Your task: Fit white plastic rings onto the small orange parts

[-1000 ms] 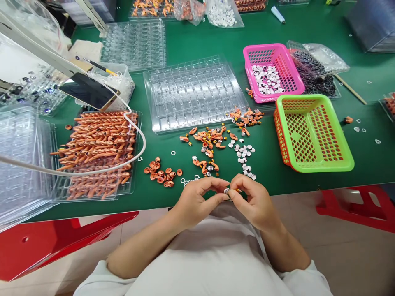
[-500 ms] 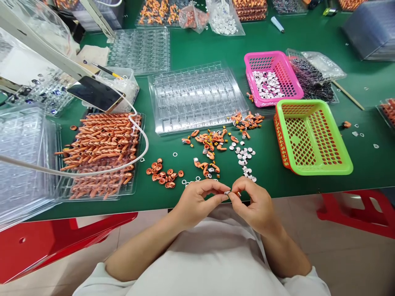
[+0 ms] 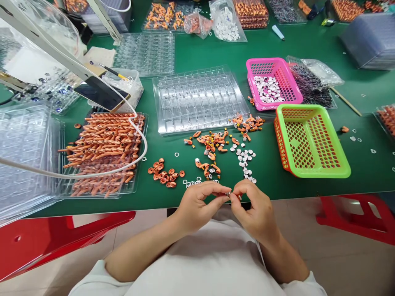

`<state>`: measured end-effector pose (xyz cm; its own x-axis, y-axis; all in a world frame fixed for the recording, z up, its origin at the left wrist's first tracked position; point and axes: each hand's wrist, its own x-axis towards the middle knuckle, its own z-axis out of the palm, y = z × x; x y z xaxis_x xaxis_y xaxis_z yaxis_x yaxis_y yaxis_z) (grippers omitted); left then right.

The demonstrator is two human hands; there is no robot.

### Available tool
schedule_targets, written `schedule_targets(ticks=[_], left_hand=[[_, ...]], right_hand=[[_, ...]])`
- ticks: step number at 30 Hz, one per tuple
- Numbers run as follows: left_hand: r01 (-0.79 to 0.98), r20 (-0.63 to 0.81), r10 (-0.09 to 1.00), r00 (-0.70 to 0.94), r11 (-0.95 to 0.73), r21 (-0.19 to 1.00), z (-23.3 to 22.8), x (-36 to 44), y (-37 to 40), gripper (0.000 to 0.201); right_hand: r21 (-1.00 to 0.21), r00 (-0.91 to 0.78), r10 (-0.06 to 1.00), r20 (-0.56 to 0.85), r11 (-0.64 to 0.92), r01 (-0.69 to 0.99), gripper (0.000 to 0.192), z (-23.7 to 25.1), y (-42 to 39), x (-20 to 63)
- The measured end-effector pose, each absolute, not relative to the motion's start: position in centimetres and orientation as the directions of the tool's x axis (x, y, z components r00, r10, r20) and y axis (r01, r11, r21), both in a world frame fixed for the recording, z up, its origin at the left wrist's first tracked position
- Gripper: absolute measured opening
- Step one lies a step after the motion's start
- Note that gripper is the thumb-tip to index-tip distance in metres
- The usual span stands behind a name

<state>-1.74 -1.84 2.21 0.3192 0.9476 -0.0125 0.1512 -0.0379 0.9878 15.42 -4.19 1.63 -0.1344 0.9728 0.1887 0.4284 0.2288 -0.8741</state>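
Small metal piece [image 3: 228, 193] sits pinched between the two hands at the lower centre of the frame, just over the near edge of the green desk [image 3: 308, 193]. Left hand [image 3: 197, 203] grips it with thumb and forefinger closed narrowly on its left side; right hand [image 3: 254, 205] meets it from the right, its fingers curled in tight on the same piece (whether the right also holds a second tiny part I cannot tell, it is too small).

Just above the hands lies a scatter of loose parts: a cluster of small clear rings [image 3: 191, 182], a pile of orange cup-shaped pieces [image 3: 163, 174] to the left of them, orange hooked pieces [image 3: 211, 148] in the middle, and white round discs [image 3: 245, 158] to the right. Above these a clear compartment tray [image 3: 199, 98] lies flat. In the left middle of the frame a tray of long orange pieces [image 3: 103, 152] rests with a white cable [image 3: 140, 139] looping across it. At the right a green basket [image 3: 311, 139] stands beside a pink basket [image 3: 273, 82] holding white discs. A phone [image 3: 101, 93] is clamped at the upper left. Red stools [image 3: 46, 242] show below the desk edge.
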Motion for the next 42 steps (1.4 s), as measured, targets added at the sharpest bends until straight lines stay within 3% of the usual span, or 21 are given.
schedule_targets(ticks=[9, 13, 17, 27, 35, 42], left_hand=[[0.137, -0.069, 0.943, 0.325, 0.026, 0.990, 1.6, -2.2, -2.0, 0.014], [0.137, -0.099, 0.930, 0.355, 0.053, 0.989, 1.4, -2.4, -1.9, 0.015], [0.175, 0.028, 0.932, 0.362, -0.098, 0.980, 1.4, -2.2, -1.7, 0.017], [0.202, 0.273, 0.871, 0.409, -0.378, 0.904, 1.1, -1.9, -1.6, 0.020], [0.270, 0.449, 0.778, 0.439, -0.591, 0.760, 0.1, -1.8, -1.6, 0.024], [0.319, 0.486, 0.775, 0.404, -0.617, 0.719, -0.1, -1.2, -1.8, 0.025]], right_hand=[[-0.885, -0.146, 0.979, 0.144, 0.193, 0.424, 0.013, 1.5, -3.8, 15.5], [-0.913, -0.170, 0.984, 0.050, 0.114, 0.391, 0.013, 1.3, -3.6, 15.9], [-0.926, -0.196, 0.980, -0.019, 0.057, 0.373, 0.011, 1.0, -3.6, 16.4], [-0.937, -0.207, 0.978, -0.001, 0.072, 0.341, 0.010, 1.4, -3.3, 16.6], [-0.931, -0.186, 0.982, 0.000, 0.068, 0.358, 0.010, 1.2, -3.4, 16.5], [-0.911, -0.139, 0.990, 0.031, 0.085, 0.404, 0.011, 1.0, -3.3, 16.3]])
